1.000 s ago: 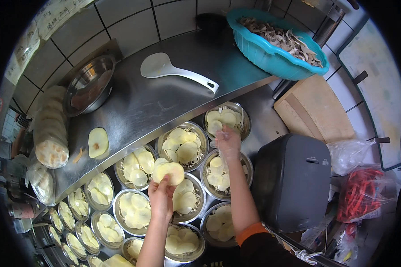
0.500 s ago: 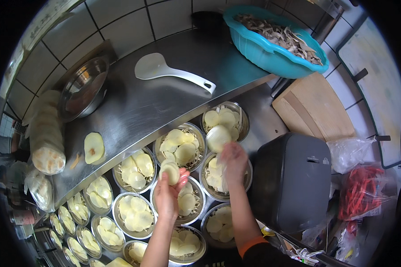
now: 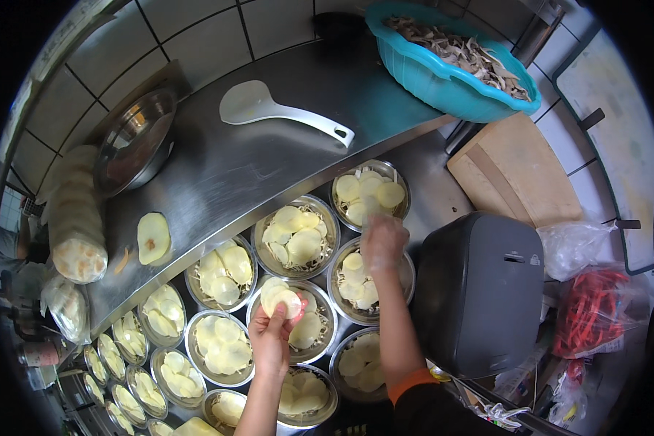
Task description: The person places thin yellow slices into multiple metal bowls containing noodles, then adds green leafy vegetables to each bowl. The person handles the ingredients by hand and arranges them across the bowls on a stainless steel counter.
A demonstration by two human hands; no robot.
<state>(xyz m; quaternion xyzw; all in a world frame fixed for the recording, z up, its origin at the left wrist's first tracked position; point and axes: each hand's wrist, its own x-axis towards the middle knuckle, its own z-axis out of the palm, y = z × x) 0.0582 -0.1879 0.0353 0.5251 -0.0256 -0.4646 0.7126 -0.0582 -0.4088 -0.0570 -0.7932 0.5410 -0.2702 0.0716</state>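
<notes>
Your left grip (image 3: 269,343) pinches pale slices (image 3: 281,299) above a bowl (image 3: 330,330) by the surface (image 3: 218,171)'s near edge; your blurred right grip (image 3: 384,245), opening impossible to tell, no longer visibly carries one.

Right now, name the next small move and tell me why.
I'd probably bring the right grip over to take one of the pale slices: the left grip holds several, while the right, blurred at the near edge of the farthest bowl, shows no slice clearly.
</notes>
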